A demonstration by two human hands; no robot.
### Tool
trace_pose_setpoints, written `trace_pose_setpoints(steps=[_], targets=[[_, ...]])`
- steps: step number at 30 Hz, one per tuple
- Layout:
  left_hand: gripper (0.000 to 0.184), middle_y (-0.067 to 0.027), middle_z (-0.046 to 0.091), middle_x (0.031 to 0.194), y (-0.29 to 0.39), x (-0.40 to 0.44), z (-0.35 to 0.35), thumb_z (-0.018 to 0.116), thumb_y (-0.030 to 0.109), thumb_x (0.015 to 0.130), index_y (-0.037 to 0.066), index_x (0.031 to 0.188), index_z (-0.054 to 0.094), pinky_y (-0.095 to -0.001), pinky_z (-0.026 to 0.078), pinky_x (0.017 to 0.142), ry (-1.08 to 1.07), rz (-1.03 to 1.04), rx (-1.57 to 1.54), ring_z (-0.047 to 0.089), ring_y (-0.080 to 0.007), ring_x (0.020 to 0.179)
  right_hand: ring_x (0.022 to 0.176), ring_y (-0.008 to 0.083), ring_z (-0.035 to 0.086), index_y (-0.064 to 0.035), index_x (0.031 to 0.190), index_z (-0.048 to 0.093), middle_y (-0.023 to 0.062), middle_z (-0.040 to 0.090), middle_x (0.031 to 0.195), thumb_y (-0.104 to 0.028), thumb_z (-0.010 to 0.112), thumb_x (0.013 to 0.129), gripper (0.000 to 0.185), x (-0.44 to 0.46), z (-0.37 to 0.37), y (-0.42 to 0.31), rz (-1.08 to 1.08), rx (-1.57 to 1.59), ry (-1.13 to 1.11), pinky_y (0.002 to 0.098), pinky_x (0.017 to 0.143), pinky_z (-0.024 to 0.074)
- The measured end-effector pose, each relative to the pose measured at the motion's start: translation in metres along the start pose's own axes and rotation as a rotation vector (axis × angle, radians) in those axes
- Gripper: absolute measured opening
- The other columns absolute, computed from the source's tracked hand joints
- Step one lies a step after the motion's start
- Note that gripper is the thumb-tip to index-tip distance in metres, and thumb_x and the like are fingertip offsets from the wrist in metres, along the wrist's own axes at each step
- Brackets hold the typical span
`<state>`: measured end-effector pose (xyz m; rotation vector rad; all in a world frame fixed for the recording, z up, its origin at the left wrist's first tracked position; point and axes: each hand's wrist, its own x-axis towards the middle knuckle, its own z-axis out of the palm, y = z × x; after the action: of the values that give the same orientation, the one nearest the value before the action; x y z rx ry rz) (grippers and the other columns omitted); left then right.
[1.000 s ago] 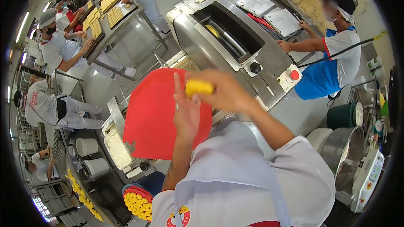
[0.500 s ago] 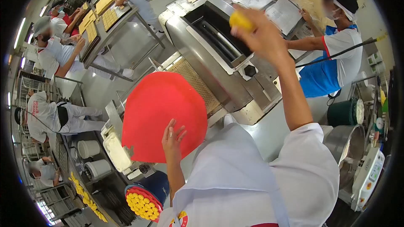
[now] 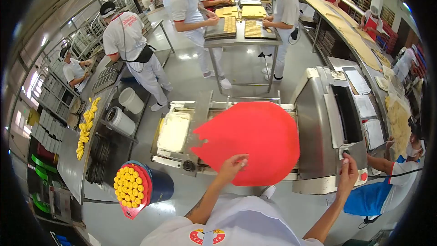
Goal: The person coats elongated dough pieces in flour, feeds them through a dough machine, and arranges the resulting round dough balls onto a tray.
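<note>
A large rounded red sheet [image 3: 259, 139], torn at its left edge, lies across the bed of a metal dough machine. My left hand [image 3: 233, 167] hovers at the sheet's near edge, its fingers loosely bent and apart, with nothing visible in them. At the near end of the machine's dark hopper [image 3: 348, 114], my right hand [image 3: 348, 173] reaches up with its fingertips pinched at a small black knob [image 3: 345, 154]. A white block of dough or fat [image 3: 174, 132] rests on the machine's left end.
Yellow dough pieces [image 3: 129, 186] sit on a red cover over a blue bucket [image 3: 161, 184]. More yellow pieces [image 3: 85, 127] line the left bench. Co-workers stand around a table [image 3: 241, 41] with trays. A person in a blue apron [image 3: 371, 198] is close on my right.
My right hand has come down from above the hopper to the knob, and the yellow piece it held is no longer visible. My view has turned; my left hand stays by the red sheet.
</note>
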<state>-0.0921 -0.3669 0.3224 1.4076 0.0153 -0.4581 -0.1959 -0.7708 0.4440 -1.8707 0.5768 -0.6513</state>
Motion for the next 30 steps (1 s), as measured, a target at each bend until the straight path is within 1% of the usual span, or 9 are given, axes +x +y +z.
trace_pose_setpoints(steps=[1, 8, 14, 15, 18, 21, 24, 27, 30], targets=[[0.033, -0.0071, 0.064, 0.12, 0.004, -0.009, -0.012, 0.059, 0.018, 0.1, 0.002, 0.129, 0.059, -0.029, 0.054, 0.087, -0.021, 0.021, 0.005, 0.064, -0.0145, 0.099, 0.061, 0.0033, 0.043, -0.0019, 0.112, 0.069, -0.0031, 0.058, 0.08, -0.017, 0.06, 0.097, 0.022, -0.023, 0.027, -0.015, -0.038, 0.075, -0.016, 0.0198, 0.053, 0.0327], [0.032, -0.0039, 0.066, 0.11, 0.006, -0.058, -0.154, 0.062, 0.017, 0.098, 0.002, 0.126, 0.062, -0.0263, 0.053, 0.084, 0.05, 0.024, 0.043, 0.063, -0.0113, 0.098, 0.063, 0.0074, 0.051, 0.0, 0.108, 0.069, 0.0, 0.06, 0.08, -0.018, 0.062, 0.097, 0.022, -0.131, 0.188, -0.072, -0.033, 0.225, -0.353, 0.0225, 0.056, 0.042], [0.03, -0.0018, 0.066, 0.091, 0.016, -0.098, -0.255, 0.065, 0.02, 0.096, 0.001, 0.12, 0.064, -0.0234, 0.05, 0.068, 0.138, -0.122, 0.022, 0.06, -0.0083, 0.077, 0.06, 0.0061, 0.048, 0.0026, 0.105, 0.069, -0.0023, 0.054, 0.072, -0.02, 0.066, 0.094, 0.026, -0.164, 0.265, -0.117, -0.046, -0.001, -0.533, 0.0229, 0.053, 0.0381], [0.029, -0.0015, 0.066, 0.088, 0.008, -0.101, -0.269, 0.065, 0.019, 0.096, 0.001, 0.118, 0.066, -0.0233, 0.049, 0.066, 0.204, -0.108, 0.021, 0.059, -0.008, 0.075, 0.059, 0.0055, 0.046, 0.0026, 0.105, 0.069, -0.0032, 0.053, 0.071, -0.022, 0.066, 0.094, 0.027, -0.169, 0.282, -0.123, -0.092, 0.028, -0.511, 0.023, 0.052, 0.0368], [0.025, -0.0016, 0.067, 0.083, -0.012, -0.105, -0.312, 0.064, 0.019, 0.095, 0.001, 0.111, 0.069, -0.0245, 0.05, 0.066, 0.441, 0.012, 0.236, 0.06, -0.0086, 0.075, 0.063, 0.0043, 0.047, 0.0021, 0.104, 0.07, -0.0033, 0.054, 0.073, -0.021, 0.068, 0.093, 0.026, -0.169, 0.318, -0.128, 0.088, 0.258, -0.681, 0.0216, 0.054, 0.0362], [0.024, -0.0033, 0.067, 0.081, -0.019, -0.114, -0.366, 0.065, 0.018, 0.094, 0.001, 0.11, 0.069, -0.0265, 0.052, 0.069, 0.657, -0.049, 0.09, 0.063, -0.0103, 0.078, 0.065, 0.0025, 0.045, 0.0006, 0.103, 0.07, -0.0037, 0.055, 0.074, -0.017, 0.065, 0.094, 0.02, -0.181, 0.382, -0.126, 0.127, 0.249, -0.881, 0.0209, 0.056, 0.0338], [0.027, -0.007, 0.07, 0.087, -0.047, -0.098, -0.451, 0.066, 0.018, 0.093, -0.001, 0.112, 0.068, -0.028, 0.052, 0.072, 0.909, 0.034, 0.168, 0.065, -0.0127, 0.079, 0.073, 0.0047, 0.054, 0.0005, 0.104, 0.071, -0.0015, 0.061, 0.081, -0.002, 0.065, 0.091, 0.014, -0.212, 0.457, -0.133, 0.014, 0.188, -1.013, 0.02, 0.063, 0.0419], [0.035, -0.0135, 0.072, 0.097, -0.065, -0.048, -0.538, 0.066, 0.026, 0.092, -0.001, 0.115, 0.066, -0.0326, 0.052, 0.079, 0.976, 0.073, 0.352, 0.069, -0.0222, 0.087, 0.078, 0.006, 0.057, 0.0005, 0.107, 0.07, 0.001, 0.064, 0.089, -0.002, 0.065, 0.092, 0.016, -0.245, 0.511, -0.171, 0.095, 0.153, -1.174, 0.0208, 0.068, 0.0451], [0.051, -0.0205, 0.07, 0.107, -0.11, 0.035, -0.63, 0.066, 0.038, 0.091, -0.003, 0.121, 0.063, -0.0374, 0.052, 0.088, 0.918, -0.127, 0.652, 0.068, -0.0317, 0.1, 0.086, 0.0092, 0.06, -0.001, 0.123, 0.064, 0.0037, 0.065, 0.098, -0.005, 0.065, 0.092, 0.03, -0.299, 0.591, -0.164, 0.334, 0.291, -1.27, 0.0235, 0.076, 0.0495]])
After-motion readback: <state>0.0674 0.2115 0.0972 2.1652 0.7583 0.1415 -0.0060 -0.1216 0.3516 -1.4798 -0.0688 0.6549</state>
